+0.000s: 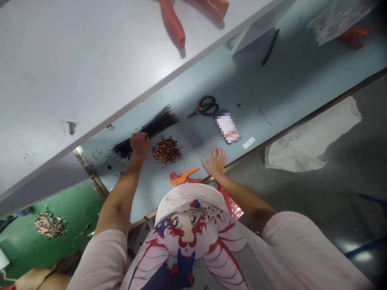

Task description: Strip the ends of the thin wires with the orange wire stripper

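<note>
My left hand [139, 143] is closed around a bundle of thin black wires [159, 123] lying on the pale blue bench [272, 88]. The wires' stripped ends stick out to the left of my fist. Right beside that hand sits a small pile of copper-coloured wire scraps [166, 150]. My right hand [215, 161] rests flat near the bench's front edge, fingers spread and holding nothing. An orange wire stripper [184, 176] lies just to the left of my right hand.
Black-handled scissors [206, 106], a blurred card [227, 127] and a white label [248, 142] lie further along the bench. Orange-handled pliers [173, 22] sit on the raised shelf. A white cloth [311, 141] lies on the floor. A green table [69, 209] holds another scrap pile [50, 224].
</note>
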`<state>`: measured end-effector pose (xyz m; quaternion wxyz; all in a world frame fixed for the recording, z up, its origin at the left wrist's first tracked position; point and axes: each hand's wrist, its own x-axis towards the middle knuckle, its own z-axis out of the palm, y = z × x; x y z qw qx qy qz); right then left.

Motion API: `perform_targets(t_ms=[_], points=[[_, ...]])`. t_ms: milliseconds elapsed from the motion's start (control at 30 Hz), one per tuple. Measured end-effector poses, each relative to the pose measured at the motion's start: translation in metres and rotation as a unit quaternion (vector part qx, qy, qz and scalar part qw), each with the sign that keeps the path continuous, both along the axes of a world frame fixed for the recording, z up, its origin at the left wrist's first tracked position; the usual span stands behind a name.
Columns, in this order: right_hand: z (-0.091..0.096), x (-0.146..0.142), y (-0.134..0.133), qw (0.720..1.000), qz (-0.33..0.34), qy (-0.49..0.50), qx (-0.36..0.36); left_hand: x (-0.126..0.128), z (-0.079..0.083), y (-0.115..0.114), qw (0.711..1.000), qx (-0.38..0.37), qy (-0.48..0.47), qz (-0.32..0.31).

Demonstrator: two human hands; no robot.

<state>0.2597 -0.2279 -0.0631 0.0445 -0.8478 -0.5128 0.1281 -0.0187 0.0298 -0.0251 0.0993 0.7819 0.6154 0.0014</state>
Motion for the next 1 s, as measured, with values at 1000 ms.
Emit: perform_targets(t_ms=[1000], points=[[-0.004, 0.001, -0.004, 0.999, 0.01, -0.017, 0.029, 0.019, 0.005, 0.064, 0.99, -0.126, 0.057, 0.032]])
